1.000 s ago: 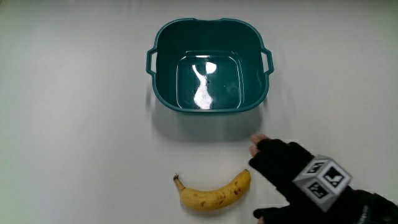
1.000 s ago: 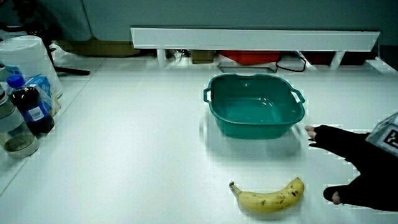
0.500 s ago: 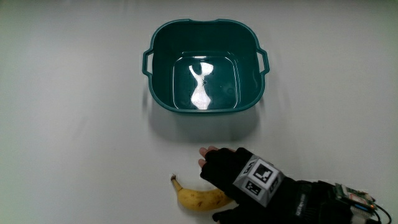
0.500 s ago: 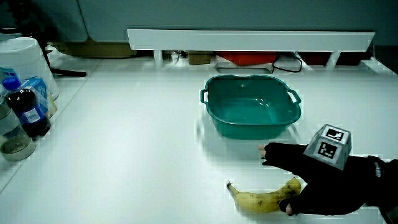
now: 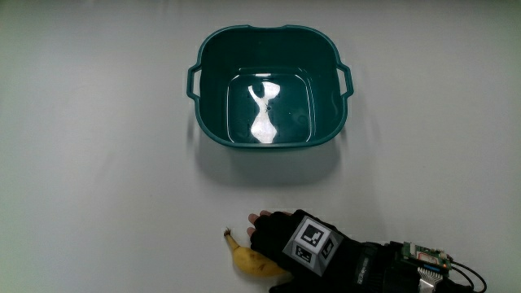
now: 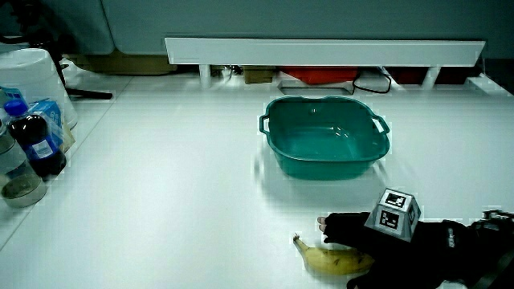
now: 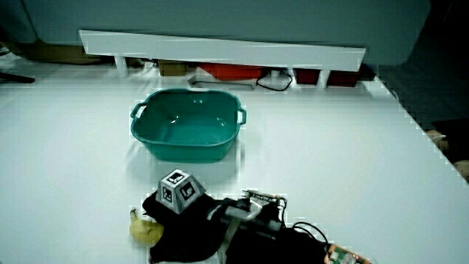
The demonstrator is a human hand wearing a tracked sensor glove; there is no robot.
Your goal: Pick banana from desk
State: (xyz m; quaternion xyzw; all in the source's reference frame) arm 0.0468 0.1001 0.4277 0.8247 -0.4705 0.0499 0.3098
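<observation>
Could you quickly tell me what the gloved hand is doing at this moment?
The hand: lies over the banana on the table, fingers closing around it; not lifted.

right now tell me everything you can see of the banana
The banana is yellow with small brown specks and a short dark stem end. It lies flat on the white table, nearer to the person than the teal tub. The hand lies over most of it, so only the stem end shows. It also shows in both side views.

Gloved hands (image 5: 286, 246) palm down, low over table, forearm (image 5: 383, 264) stretched flat
</observation>
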